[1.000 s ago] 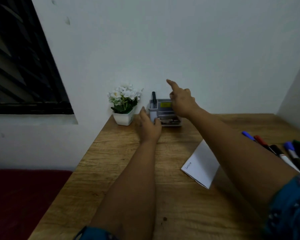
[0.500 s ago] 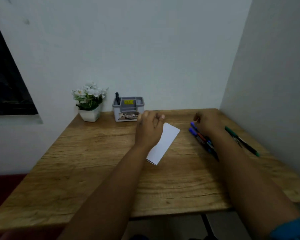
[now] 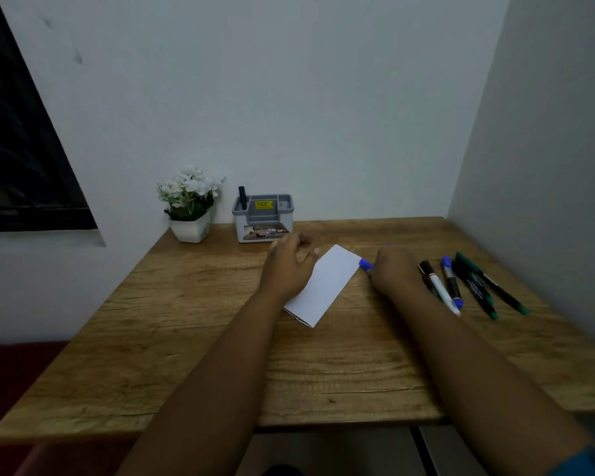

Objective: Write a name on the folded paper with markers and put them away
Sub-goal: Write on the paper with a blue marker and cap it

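Standing at the back of the table [image 3: 193, 355] are a flower pot [image 3: 190, 228] and a holder [image 3: 263, 218] with one black marker [image 3: 242, 197]. The left hand [image 3: 289, 266], fingers loosely curled, rests on the paper [image 3: 327, 286]. The right hand [image 3: 394, 271] grips a blue marker [image 3: 365, 264] beside the paper; more markers [image 3: 461, 285] lie to its right.

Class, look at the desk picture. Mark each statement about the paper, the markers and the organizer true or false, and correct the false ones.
1. The right hand holds a blue-capped marker. True.
2. The folded paper stands inside the grey organizer. False: it lies flat on the wooden desk.
3. One dark marker stands in the organizer. True.
4. The flower pot sits right of the organizer. False: it sits left.
5. Loose markers lie right of the right hand. True.
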Demonstrator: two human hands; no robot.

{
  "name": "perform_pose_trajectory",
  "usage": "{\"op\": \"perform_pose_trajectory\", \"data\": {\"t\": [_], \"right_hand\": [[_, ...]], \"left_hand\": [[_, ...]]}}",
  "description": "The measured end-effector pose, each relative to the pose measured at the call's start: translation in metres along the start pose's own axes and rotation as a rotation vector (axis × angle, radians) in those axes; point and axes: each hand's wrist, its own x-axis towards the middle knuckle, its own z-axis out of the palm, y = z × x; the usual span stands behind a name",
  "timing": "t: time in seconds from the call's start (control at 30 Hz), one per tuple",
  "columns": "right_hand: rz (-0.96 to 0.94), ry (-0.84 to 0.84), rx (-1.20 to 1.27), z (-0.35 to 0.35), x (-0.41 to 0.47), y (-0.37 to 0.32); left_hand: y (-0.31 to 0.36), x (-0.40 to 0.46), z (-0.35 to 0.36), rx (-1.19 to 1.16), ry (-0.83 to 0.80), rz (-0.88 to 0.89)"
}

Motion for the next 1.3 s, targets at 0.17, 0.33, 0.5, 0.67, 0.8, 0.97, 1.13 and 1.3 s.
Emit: {"op": "perform_pose_trajectory", "data": {"t": [0.17,0.33,0.5,0.67,0.8,0.97,1.13,1.3], "right_hand": [[-0.323,0.048,0.292,0.000,-0.017,-0.032],[-0.553,0.105,0.365,0.006,-0.031,-0.059],[-0.585,0.329,0.212,0.019,-0.028,-0.056],[-0.534,0.285,0.189,0.011,-0.033,-0.057],[-0.501,0.232,0.201,0.011,-0.034,-0.055],[-0.544,0.096,0.553,-0.002,-0.036,-0.051],[-0.159,-0.251,1.421,-0.009,-0.018,-0.049],[-0.115,-0.448,1.289,-0.007,-0.014,-0.047]], "left_hand": [[0.002,-0.001,0.000,0.049,-0.075,0.148],[0.009,-0.002,-0.006,-0.254,-0.058,-0.023],[0.006,0.002,-0.008,-0.352,-0.075,-0.131],[0.007,0.004,-0.006,-0.370,-0.078,-0.153],[0.006,0.004,-0.008,-0.388,-0.041,-0.181],[-0.002,0.017,-0.031,-0.689,0.197,-0.453],[-0.023,0.018,-0.052,-0.390,0.024,-0.553],[-0.020,0.007,-0.057,-0.088,-0.355,-0.441]]}}
